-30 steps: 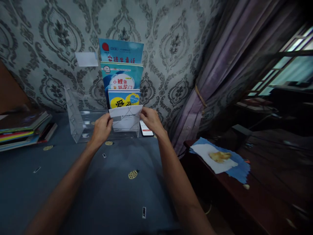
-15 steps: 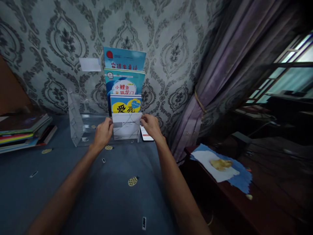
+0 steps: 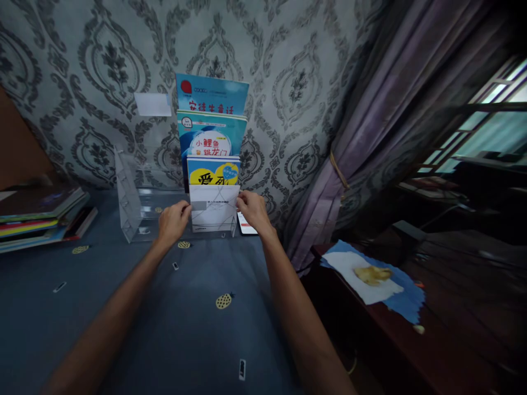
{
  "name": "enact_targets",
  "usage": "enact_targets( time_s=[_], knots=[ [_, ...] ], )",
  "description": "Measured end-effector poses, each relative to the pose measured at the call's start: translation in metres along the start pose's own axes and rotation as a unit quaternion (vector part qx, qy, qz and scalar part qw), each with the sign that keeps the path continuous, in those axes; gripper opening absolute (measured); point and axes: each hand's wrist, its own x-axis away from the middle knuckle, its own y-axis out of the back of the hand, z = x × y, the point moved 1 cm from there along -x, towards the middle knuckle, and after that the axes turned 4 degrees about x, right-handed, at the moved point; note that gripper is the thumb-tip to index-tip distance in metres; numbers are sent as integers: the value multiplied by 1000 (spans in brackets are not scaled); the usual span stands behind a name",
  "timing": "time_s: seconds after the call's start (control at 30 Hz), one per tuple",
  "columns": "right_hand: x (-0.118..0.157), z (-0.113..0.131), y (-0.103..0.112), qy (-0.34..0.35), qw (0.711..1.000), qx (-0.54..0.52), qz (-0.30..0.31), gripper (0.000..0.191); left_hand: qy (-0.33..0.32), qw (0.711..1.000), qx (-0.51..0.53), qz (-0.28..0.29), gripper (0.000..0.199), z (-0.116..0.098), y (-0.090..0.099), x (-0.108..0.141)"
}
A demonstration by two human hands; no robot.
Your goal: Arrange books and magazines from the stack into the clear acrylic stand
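Note:
A clear tiered rack (image 3: 127, 200) stands on the blue cloth against the wall, with books upright in its right part. At the front is a white booklet (image 3: 214, 211); behind it rise a blue and yellow book (image 3: 212, 171), a teal book (image 3: 214, 131) and a taller blue book (image 3: 212, 94). My left hand (image 3: 174, 222) pinches the booklet's left edge, and my right hand (image 3: 253, 209) pinches its right edge. The booklet's bottom sits in the front tier. Partly behind my right hand lies a phone (image 3: 248, 226).
A stack of books (image 3: 45, 219) lies at the left on the cloth-covered table (image 3: 173, 329). At the right, a dark red surface (image 3: 370, 323) bears blue and white cloths (image 3: 349, 274) with a yellowish item. A purple curtain (image 3: 325, 203) hangs beside the table.
The view has shifted slightly, so the rack and books appear a little higher. Both hands remain at the booklet's edges.

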Motion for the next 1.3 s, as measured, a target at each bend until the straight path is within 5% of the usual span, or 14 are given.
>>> enact_targets(
  time_s=[0.73,1.3],
  knots=[
    [2,0,1,-49,998,36,0,19,26,998,-43,37,37,1,4,0],
    [5,14,14,5,999,-45,-4,22,24,995,53,-79,31,7,38,-7]
  ],
)
